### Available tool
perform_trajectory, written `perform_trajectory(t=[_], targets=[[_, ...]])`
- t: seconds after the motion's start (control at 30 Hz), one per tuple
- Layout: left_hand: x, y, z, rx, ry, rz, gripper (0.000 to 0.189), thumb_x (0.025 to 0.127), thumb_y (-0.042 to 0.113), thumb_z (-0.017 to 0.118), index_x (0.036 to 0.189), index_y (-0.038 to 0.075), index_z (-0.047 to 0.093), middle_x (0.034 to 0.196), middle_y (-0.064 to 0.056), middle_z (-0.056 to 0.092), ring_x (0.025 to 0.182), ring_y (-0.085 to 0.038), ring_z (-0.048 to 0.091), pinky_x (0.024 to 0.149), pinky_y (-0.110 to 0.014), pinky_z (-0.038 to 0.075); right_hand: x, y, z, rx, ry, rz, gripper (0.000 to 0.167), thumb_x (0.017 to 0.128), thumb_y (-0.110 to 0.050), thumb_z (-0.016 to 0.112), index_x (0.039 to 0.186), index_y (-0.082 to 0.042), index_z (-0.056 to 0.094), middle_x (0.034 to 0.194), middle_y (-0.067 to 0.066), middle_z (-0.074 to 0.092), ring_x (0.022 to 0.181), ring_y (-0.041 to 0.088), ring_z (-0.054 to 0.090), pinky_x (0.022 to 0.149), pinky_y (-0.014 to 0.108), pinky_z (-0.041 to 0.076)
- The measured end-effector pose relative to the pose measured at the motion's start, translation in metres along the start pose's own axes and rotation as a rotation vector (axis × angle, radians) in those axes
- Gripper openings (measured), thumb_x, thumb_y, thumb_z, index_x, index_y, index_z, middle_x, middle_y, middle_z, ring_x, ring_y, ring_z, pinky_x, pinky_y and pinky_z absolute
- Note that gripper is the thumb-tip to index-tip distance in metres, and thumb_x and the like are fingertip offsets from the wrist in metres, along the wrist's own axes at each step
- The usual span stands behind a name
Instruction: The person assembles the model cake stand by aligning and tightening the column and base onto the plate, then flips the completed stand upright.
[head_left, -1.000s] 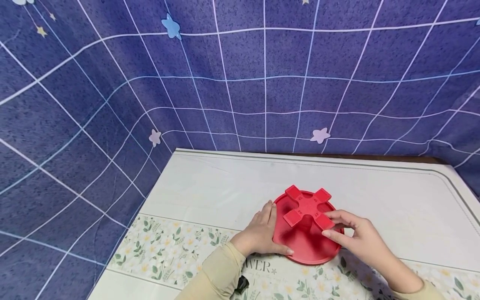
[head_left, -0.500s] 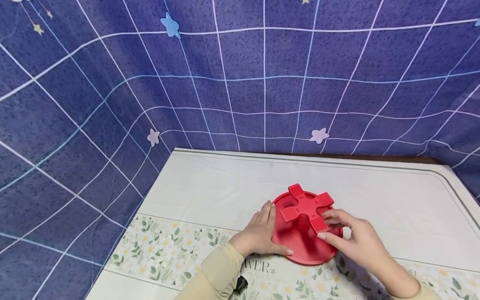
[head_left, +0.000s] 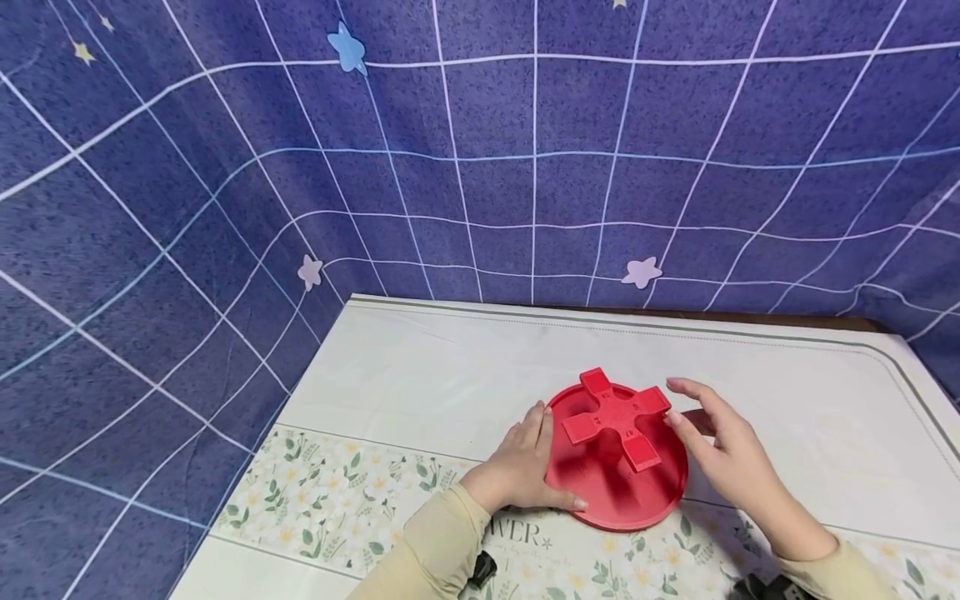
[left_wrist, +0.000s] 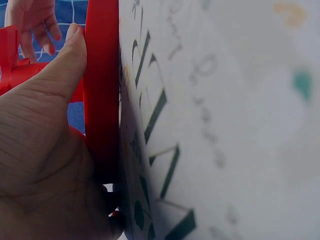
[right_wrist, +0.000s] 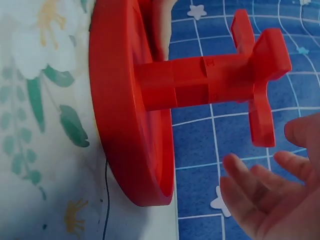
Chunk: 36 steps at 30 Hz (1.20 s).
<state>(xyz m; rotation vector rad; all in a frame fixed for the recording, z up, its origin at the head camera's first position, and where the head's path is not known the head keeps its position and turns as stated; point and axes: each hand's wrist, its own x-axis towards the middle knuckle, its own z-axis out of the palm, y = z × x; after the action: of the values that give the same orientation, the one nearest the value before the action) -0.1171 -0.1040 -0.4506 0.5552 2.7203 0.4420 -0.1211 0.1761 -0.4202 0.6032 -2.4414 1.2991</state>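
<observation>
A red round base (head_left: 651,493) with a raised rim lies flat on the table. From its middle stands a red post (right_wrist: 192,82), topped by a red four-armed cross (head_left: 617,413) with small markings on its arms. My left hand (head_left: 517,467) holds the base's left side, thumb over the near rim and fingers along the left edge; the left wrist view shows that thumb close up. Beside the cross's right arm is my right hand (head_left: 731,446), with thumb and forefinger spread. A gap shows between that hand and the cross in the right wrist view.
A floral-printed cloth (head_left: 360,492) covers the table, whose far edge meets a blue curtain (head_left: 480,192) with grid lines and stars. Black devices show beneath both wrists, one a black wrist camera part (head_left: 483,568) by the left sleeve.
The cross has turned slightly clockwise as seen from above. My right hand has let go of its near right arm and shifted back towards the right arm. The left hand stays in place.
</observation>
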Motion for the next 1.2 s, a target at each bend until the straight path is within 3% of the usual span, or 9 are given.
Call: perform_trajectory(t=[0.17,0.33,0.53,0.87,1.2], targets=[[0.001,-0.002,0.002,-0.006,-0.006,-0.005,0.129,0.072,0.074,0.067,0.156,0.002,0.001,0.163,-0.014,-0.005,0.149,-0.025,-0.003,0.119,-0.039,0.011,0.008,0.004,0.002,0.108,-0.102,-0.050,0.054,0.093,0.006,0.058,0.144,-0.004,0.044,0.130,0.020,0.056,0.085,0.013,0.068,0.075,0.013,0.052],[0.003,-0.002,0.003,0.000,-0.012,-0.004,0.129,0.072,0.075,0.066,0.156,0.002,0.000,0.163,-0.013,-0.006,0.149,-0.024,-0.005,0.120,-0.039,0.010,0.008,0.007,0.002,0.132,-0.145,-0.016,0.047,0.096,0.004,0.055,0.142,-0.001,0.046,0.114,0.015,0.064,0.082,0.013,0.066,0.074,0.019,0.054],[0.001,-0.002,0.000,0.013,0.009,0.004,0.128,0.072,0.074,0.067,0.155,-0.001,0.005,0.162,-0.015,0.000,0.149,-0.027,0.002,0.119,-0.040,0.015,0.007,0.009,0.002,0.173,-0.142,0.007,0.034,0.096,0.003,0.057,0.129,-0.001,0.055,0.114,0.013,0.063,0.083,0.015,0.067,0.073,0.022,0.056],[0.002,-0.001,0.001,0.023,0.011,0.013,0.127,0.073,0.073,0.067,0.155,-0.002,0.005,0.162,-0.017,0.001,0.149,-0.028,0.003,0.119,-0.041,0.016,0.000,0.010,-0.003,0.228,-0.162,0.082,0.029,0.093,0.002,0.062,0.122,0.001,0.056,0.105,0.012,0.069,0.086,0.017,0.069,0.074,0.025,0.057],[0.002,0.001,0.002,0.033,0.003,-0.001,0.127,0.073,0.072,0.069,0.155,-0.001,0.004,0.162,-0.016,-0.001,0.149,-0.027,0.000,0.119,-0.040,0.013,-0.001,0.011,-0.003,0.277,-0.141,0.059,0.028,0.091,0.005,0.063,0.119,0.002,0.058,0.105,0.003,0.070,0.087,0.013,0.069,0.074,0.023,0.056]])
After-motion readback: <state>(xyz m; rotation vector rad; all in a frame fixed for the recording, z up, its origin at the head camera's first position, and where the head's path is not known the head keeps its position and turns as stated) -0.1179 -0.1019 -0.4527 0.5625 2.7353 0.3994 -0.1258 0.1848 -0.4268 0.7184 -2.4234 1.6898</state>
